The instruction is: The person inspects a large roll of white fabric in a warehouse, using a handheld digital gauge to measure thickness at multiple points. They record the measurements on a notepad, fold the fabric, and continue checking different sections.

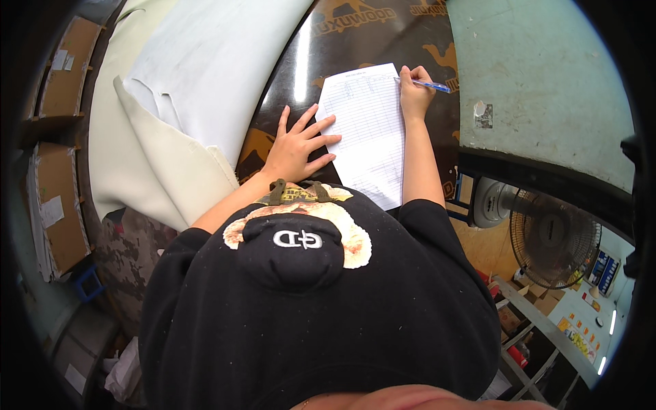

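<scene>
A white sheet of paper (365, 140) printed with a table of rows lies on the dark, glossy table (290, 85). A few lines of handwriting show in its top rows. My right hand (415, 94) grips a blue pen (437, 86) at the sheet's upper right corner, the tip close to the paper. My left hand (298, 145) rests with fingers spread, the fingertips on the sheet's left edge and the palm on the table.
Large sheets of pale leather-like material (198, 75) cover the table's left side, with one corner folded. A pale green wall (540, 75) borders the right. Behind it stands a fan (553, 236). Cardboard boxes (61, 205) sit on shelves at far left.
</scene>
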{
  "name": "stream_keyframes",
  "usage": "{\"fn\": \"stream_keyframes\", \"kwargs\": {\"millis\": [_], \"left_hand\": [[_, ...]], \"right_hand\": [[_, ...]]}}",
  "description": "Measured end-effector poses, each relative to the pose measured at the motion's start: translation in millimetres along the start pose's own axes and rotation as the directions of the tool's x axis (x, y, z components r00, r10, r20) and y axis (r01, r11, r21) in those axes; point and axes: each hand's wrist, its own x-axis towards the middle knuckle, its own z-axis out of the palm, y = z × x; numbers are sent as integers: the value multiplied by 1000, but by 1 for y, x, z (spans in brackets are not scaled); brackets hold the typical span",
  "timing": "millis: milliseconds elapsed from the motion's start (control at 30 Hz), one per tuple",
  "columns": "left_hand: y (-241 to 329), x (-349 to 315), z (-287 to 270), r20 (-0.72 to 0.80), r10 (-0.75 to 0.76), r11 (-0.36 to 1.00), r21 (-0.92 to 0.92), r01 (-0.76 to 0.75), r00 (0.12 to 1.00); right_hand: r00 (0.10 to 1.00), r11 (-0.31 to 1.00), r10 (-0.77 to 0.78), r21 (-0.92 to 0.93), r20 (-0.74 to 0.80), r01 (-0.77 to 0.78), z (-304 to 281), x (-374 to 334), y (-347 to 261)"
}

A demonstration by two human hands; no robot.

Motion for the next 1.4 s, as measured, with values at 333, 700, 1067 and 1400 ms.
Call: {"fn": "stream_keyframes", "kwargs": {"millis": [333, 700, 1067, 1400], "left_hand": [[-1, 0, 1, 8, -4, 1000, 16, 4, 1000], [0, 0, 1, 4, 0, 1000, 15, 0, 1000], [-1, -1, 2, 9, -10, 1000, 13, 10, 1000], [-1, -1, 2, 8, -8, 1000, 12, 8, 1000]], "right_hand": [[998, 997, 68, 29, 0, -68, 0, 0, -2], [1000, 1000, 17, 12, -1, -17, -1, 0, 4], [998, 995, 61, 79, -24, -59, 1, -1, -3], [999, 1000, -3, 5, -45, 4, 2, 1, 9]]}}
